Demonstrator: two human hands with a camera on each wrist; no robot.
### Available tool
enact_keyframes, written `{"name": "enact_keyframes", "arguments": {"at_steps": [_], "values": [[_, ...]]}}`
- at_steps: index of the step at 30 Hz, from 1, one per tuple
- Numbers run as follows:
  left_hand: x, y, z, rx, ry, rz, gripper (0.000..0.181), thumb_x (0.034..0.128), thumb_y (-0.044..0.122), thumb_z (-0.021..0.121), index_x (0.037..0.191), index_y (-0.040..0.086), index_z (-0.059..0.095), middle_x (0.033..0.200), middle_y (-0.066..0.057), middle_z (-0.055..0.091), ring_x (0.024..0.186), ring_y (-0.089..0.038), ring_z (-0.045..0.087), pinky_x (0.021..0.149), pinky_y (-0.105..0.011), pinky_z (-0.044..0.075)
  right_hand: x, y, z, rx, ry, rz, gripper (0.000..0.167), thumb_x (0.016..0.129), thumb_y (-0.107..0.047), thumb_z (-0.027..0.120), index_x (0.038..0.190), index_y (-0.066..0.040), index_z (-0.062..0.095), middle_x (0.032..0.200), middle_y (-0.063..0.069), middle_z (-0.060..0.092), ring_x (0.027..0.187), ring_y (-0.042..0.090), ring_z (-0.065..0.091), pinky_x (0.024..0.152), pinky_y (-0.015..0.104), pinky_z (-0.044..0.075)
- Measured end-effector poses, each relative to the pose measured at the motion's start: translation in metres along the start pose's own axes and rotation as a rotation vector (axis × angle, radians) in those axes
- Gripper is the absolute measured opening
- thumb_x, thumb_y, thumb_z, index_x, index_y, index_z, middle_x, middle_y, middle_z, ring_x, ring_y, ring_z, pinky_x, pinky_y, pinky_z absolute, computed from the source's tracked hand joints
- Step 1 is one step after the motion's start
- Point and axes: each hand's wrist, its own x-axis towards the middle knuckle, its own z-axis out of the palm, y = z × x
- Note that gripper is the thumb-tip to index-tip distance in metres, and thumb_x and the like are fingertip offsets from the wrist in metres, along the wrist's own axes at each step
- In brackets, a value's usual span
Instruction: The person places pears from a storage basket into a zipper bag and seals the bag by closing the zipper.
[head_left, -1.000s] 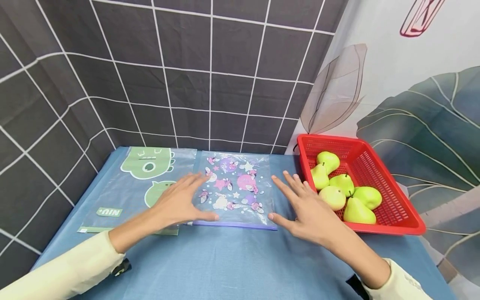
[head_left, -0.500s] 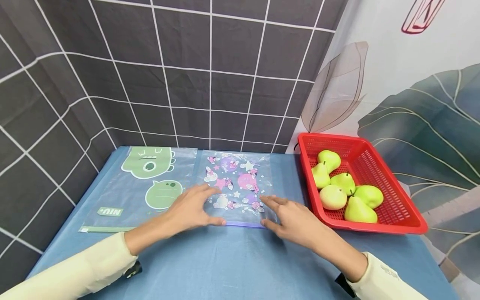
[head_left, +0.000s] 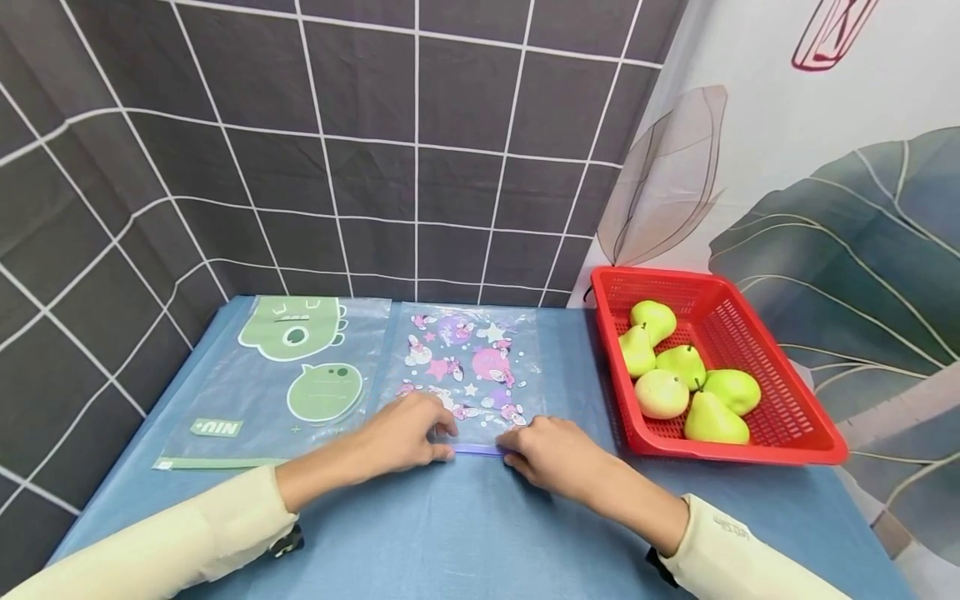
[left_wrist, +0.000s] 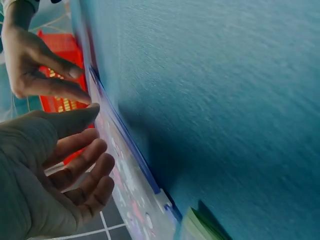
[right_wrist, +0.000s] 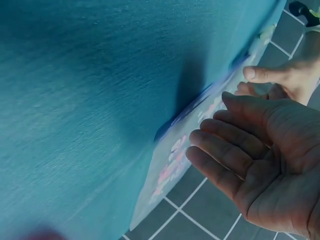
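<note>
A clear zip bag point(head_left: 491, 362) printed with pink and purple rabbits and stars lies flat on the blue cloth, its purple zip edge point(head_left: 478, 450) towards me. My left hand point(head_left: 405, 432) is over the left part of that edge, fingers bent and thumb low. Over the right part is my right hand point(head_left: 562, 457), thumb and fingertips close to the zip. Both wrist views show a gap between thumb and loosely bent fingers on my left hand point(left_wrist: 60, 160) and right hand point(right_wrist: 265, 150). Neither hand visibly pinches the bag point(left_wrist: 130, 190).
Left of the rabbit bag lies a larger clear zip bag point(head_left: 262, 400) with green dinosaur prints. A red plastic basket point(head_left: 795, 392) holding several green pears point(head_left: 716, 418) stands at the right. A dark, white-lined backdrop point(head_left: 375, 183) rises behind the table.
Both hands have moved inward and towards the rabbit bag's near zip edge, the right one leaving the basket's side. Their spread fingers have bent. The bags and basket stay put.
</note>
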Motion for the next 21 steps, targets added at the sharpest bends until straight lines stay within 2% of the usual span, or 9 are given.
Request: {"name": "enact_keyframes", "arguments": {"at_steps": [6,13,15,16,21], "values": [[0.005,0.004,0.001,-0.032,-0.036,0.020,0.014,0.0897,0.015,0.095,0.101,0.010,0.088,0.088,0.002,0.082,0.083,-0.007,0.069,0.077,-0.027,0.063,0.008,-0.003,0.004,-0.021,-0.016,-0.005,0.004,0.101,-0.013,0.085,0.097,-0.014,0.086,0.070,-0.003,0.073,0.060,0.008,0.057,0.056,0.030,0.051],[0.009,-0.001,0.003,-0.055,-0.047,0.050,0.008,0.0888,0.008,0.094,0.093,0.008,0.087,0.078,0.005,0.076,0.075,-0.005,0.063,0.070,-0.024,0.059,0.011,-0.002,0.009,-0.051,0.015,0.007,0.011,0.096,-0.010,0.089,0.087,-0.015,0.085,0.064,-0.003,0.068,0.059,0.012,0.057,0.056,0.032,0.051],[0.012,-0.008,0.010,-0.054,-0.036,0.080,0.007,0.0890,0.009,0.093,0.092,0.010,0.087,0.077,0.006,0.076,0.074,-0.005,0.063,0.068,-0.024,0.059,0.012,-0.001,0.011,-0.052,0.027,0.013,0.015,0.096,-0.010,0.089,0.083,-0.016,0.083,0.063,-0.003,0.068,0.058,0.012,0.055,0.057,0.033,0.051],[0.014,-0.017,0.017,-0.042,-0.025,0.107,0.007,0.0894,0.009,0.093,0.092,0.011,0.087,0.078,0.006,0.076,0.074,-0.005,0.063,0.067,-0.024,0.059,0.013,-0.002,0.011,-0.059,0.032,0.013,0.016,0.096,-0.010,0.089,0.082,-0.016,0.083,0.064,-0.003,0.069,0.058,0.012,0.055,0.057,0.034,0.052],[0.025,-0.043,0.040,-0.040,-0.024,0.128,0.009,0.0882,0.015,0.096,0.092,0.016,0.087,0.077,0.011,0.076,0.073,-0.003,0.064,0.066,-0.023,0.059,0.016,-0.003,0.014,-0.102,0.061,0.010,0.021,0.091,-0.010,0.090,0.074,-0.018,0.079,0.065,-0.003,0.071,0.058,0.016,0.061,0.058,0.040,0.055]]}}
